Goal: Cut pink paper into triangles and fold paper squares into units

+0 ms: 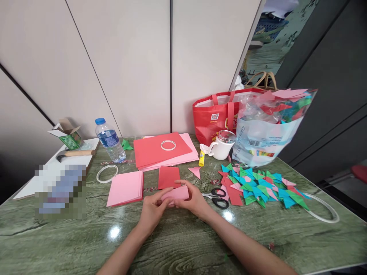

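Note:
Between my two hands I hold a folded piece of pink paper just above the table. My left hand pinches its left end, thumb in front. My right hand grips the right end, its index finger reaching along the top edge. Right behind them lies a red paper square. A stack of pink paper squares with red ones beneath sits to the left. Black-handled scissors rest to the right of my right hand. A small folded pink piece lies behind them.
Folded colored paper pieces pile up at right, by a white ring. Behind stand a white cup, glue stick, red bag and clear bag. Leftward are red sheets, a water bottle and a hammer.

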### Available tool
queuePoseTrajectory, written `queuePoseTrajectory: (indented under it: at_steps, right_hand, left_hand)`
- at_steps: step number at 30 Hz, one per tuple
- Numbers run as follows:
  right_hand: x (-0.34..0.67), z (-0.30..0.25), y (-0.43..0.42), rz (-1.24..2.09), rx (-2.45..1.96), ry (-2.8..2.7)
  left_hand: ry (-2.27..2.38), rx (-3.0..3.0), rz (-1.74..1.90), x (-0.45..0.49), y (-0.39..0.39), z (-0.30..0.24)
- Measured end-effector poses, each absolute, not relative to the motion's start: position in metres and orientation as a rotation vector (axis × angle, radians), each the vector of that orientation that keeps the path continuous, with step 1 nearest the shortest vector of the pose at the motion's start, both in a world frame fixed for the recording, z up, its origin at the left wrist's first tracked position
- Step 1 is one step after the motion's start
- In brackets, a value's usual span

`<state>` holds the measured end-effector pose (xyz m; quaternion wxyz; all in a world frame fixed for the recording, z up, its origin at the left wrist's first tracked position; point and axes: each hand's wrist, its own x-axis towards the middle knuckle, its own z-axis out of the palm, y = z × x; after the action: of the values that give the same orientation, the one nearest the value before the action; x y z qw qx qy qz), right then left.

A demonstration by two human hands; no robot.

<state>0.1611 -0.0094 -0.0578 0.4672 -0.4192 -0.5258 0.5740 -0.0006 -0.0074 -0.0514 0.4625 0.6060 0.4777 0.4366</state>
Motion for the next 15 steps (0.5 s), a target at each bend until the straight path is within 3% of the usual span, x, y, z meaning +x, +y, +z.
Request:
queuePoseTrajectory:
  at_steps: [8, 15]
  right_hand:
    - [0.1637, -0.0570, -0.0088, 1.588, -0.983, -1.108]
    - [0.1684, -0.0562, -0.0044, 1.555, -1.070, -1.039]
  left_hand:
    - [1.178, 1.330, 1.048, 0.0029, -0.0084, -0.0429]
    - [1.199, 1.296, 1.080, 0.0017, -0.0065, -0.0478]
